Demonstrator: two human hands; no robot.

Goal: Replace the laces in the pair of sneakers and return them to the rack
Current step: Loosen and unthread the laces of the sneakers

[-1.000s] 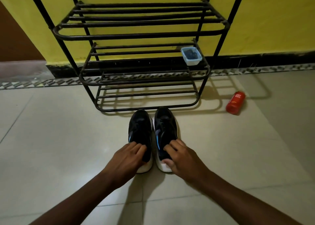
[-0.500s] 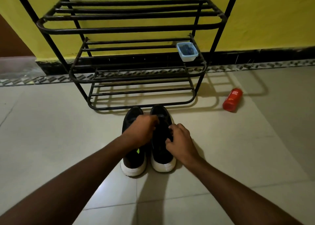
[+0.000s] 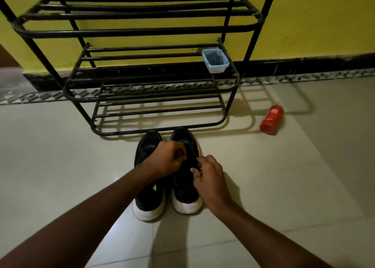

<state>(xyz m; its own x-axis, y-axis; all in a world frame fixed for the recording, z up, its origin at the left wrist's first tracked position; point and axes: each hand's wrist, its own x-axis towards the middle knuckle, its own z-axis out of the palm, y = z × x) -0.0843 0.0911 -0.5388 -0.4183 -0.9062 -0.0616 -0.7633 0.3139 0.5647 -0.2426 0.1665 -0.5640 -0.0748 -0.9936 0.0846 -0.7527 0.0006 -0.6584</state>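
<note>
Head view: the two black sneakers (image 3: pixel 150 198) stand side by side on the floor (image 3: pixel 60 166) just before the rack (image 3: pixel 142 32), their long axes running away from the viewer, toes toward the rack and white heels nearest. Both forearms reach forward. The left hand (image 3: pixel 168 160) and right hand (image 3: pixel 209 176) meet over the right sneaker (image 3: pixel 185 190), curled fingers pinching its laces (image 3: pixel 192 154).

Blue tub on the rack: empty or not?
Not empty. The lidless blue plastic container holds dark items, visible from above; what they are, cannot tell.
</note>
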